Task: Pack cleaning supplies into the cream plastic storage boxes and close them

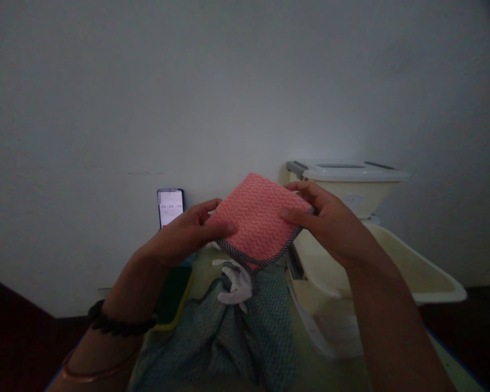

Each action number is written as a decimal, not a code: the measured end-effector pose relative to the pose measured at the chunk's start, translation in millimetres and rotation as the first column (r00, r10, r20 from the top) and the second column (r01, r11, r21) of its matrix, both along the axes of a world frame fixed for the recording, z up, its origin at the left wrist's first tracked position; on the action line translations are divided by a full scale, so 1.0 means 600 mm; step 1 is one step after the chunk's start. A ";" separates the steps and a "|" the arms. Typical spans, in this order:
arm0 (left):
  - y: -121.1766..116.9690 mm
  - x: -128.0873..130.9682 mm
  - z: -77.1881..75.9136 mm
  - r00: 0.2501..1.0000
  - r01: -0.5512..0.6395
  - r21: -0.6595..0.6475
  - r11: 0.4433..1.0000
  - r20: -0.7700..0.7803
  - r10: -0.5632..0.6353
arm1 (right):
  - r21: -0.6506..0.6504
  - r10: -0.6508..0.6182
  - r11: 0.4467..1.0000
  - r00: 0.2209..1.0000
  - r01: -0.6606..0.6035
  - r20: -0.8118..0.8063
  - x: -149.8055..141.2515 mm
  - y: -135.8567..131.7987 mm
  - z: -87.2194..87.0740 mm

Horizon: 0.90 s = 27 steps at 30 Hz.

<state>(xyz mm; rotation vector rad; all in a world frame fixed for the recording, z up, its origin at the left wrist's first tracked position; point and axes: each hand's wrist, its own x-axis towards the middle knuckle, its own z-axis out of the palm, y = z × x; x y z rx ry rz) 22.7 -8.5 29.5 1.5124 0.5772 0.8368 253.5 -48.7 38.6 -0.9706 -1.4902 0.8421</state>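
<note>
Between my two hands is a pink textured cleaning cloth (pixel 255 212), folded into a square with a dark striped edging along its lower sides. My left hand (pixel 188 231) pinches its left corner, thumb on the front face. The right corner is gripped by my right hand (pixel 324 218), its thumb also on the front and its fingers behind, partly hidden. Below the pink cloth lies a crumpled blue-green cloth (pixel 269 326) with a white tag or tie (pixel 237 283) at its upper end.
A phone (pixel 170 209) with a running timer leans by the wall (pixel 228 98). Beside my left wrist lies a green sponge (pixel 173 296) with yellow edging. At the right are a lidded cream container (pixel 351 193), an open cream bin (pixel 408 261) and clear plastic (pixel 335 332).
</note>
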 end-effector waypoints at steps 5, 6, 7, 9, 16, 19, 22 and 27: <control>0.007 0.023 -0.008 0.912 -0.252 -0.097 0.963 0.309 0.270 | -0.184 0.334 0.930 0.941 -0.320 0.053 0.001 -0.013 0.003; 0.007 0.029 -0.010 0.908 -0.254 -0.104 0.962 0.318 0.274 | -0.184 0.363 0.920 0.929 -0.345 0.074 -0.002 -0.014 0.003; 0.005 0.033 -0.010 0.912 -0.246 -0.097 0.964 0.313 0.264 | -0.175 0.371 0.920 0.924 -0.351 0.098 -0.005 -0.014 0.002; -0.001 0.037 -0.010 0.932 -0.228 -0.064 0.971 0.274 0.237 | -0.143 0.347 0.934 0.928 -0.328 0.134 -0.011 -0.013 0.000; -0.003 0.007 -0.006 1.000 -0.030 0.057 0.998 0.002 0.030 | -0.075 0.025 0.997 0.983 -0.012 0.184 -0.006 -0.007 -0.001; 0.005 -0.005 -0.007 1.000 0.009 0.006 1.000 -0.018 -0.009 | -0.076 -0.001 0.997 0.979 0.017 0.203 0.001 -0.006 -0.002; 0.010 -0.008 -0.008 1.000 -0.022 0.006 1.000 -0.005 0.022 | -0.090 0.004 0.996 0.977 0.016 0.214 0.007 -0.003 -0.006; 0.013 -0.006 -0.010 0.999 -0.017 0.004 1.000 -0.044 0.017 | -0.057 0.065 0.997 0.946 -0.050 0.316 0.008 -0.004 -0.005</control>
